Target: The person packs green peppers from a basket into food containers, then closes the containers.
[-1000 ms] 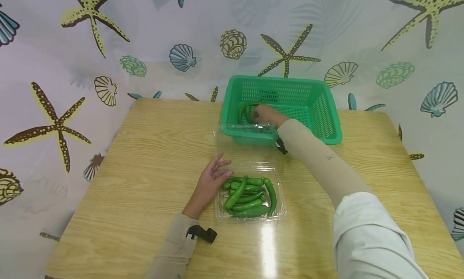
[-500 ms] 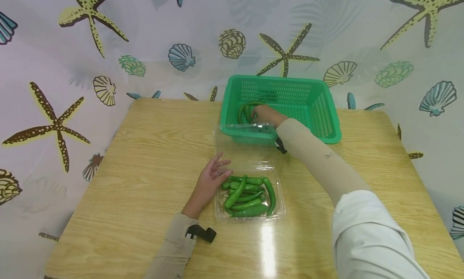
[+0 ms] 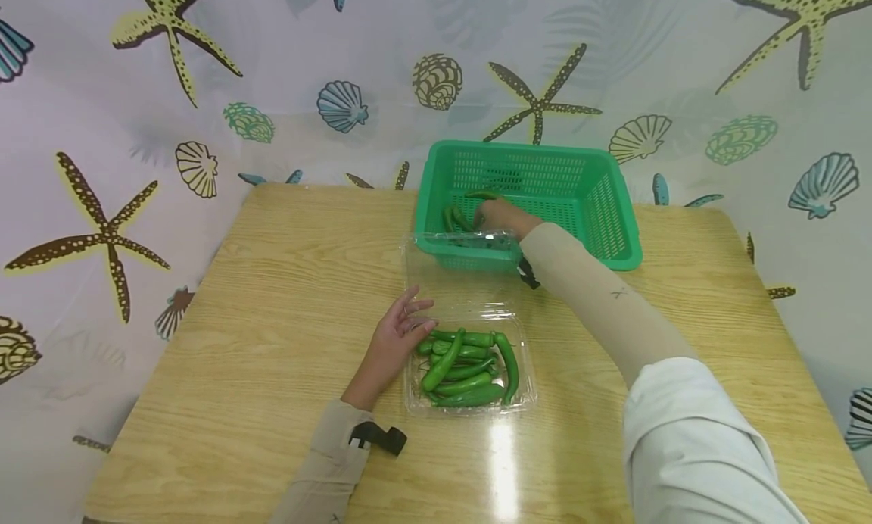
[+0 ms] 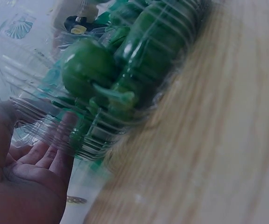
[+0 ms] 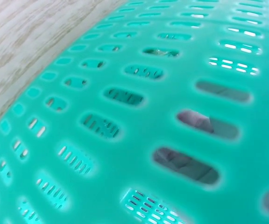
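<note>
A clear plastic clamshell container (image 3: 529, 403) lies with its lid (image 3: 456, 285) folded back toward the basket. Several green chili peppers (image 3: 466, 385) fill its base. My left hand (image 3: 387, 350) rests at the container's left rear corner, its fingers mostly straight and touching the plastic; the left wrist view shows the fingers (image 4: 50, 163) against the ribbed side. My right hand (image 3: 506, 217) reaches down inside the green basket (image 3: 531, 153), beside a few loose chili peppers (image 3: 461, 219). Its fingertips are hidden, and the right wrist view mostly shows the slotted basket wall (image 5: 139, 121).
The wooden table (image 3: 286, 282) extends to both sides of the container. A white curtain (image 3: 272, 47) printed with shells and starfish hangs behind it. The lid's far edge overlaps the basket's front rim in the head view.
Chili peppers in the basket have shifted around my right hand; one now lies apart behind the others. My left hand and the container stay in place.
</note>
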Action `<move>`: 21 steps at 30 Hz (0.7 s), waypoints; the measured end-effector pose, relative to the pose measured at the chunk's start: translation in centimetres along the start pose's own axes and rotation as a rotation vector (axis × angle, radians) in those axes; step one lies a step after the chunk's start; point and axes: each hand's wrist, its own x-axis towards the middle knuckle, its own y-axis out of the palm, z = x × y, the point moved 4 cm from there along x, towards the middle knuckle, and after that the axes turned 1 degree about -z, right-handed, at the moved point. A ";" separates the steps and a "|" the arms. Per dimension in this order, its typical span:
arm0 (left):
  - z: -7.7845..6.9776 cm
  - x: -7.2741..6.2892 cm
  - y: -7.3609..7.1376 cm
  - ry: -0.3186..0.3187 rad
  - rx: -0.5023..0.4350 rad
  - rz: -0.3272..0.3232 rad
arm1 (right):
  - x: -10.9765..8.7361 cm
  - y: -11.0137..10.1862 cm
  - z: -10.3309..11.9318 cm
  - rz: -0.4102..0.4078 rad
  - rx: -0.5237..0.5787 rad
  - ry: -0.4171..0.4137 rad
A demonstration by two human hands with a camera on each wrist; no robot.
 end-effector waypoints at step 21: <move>1.9 0.5 -0.3 0.028 0.011 -0.014 | 0.7 0.4 -0.2 0.037 0.040 -0.043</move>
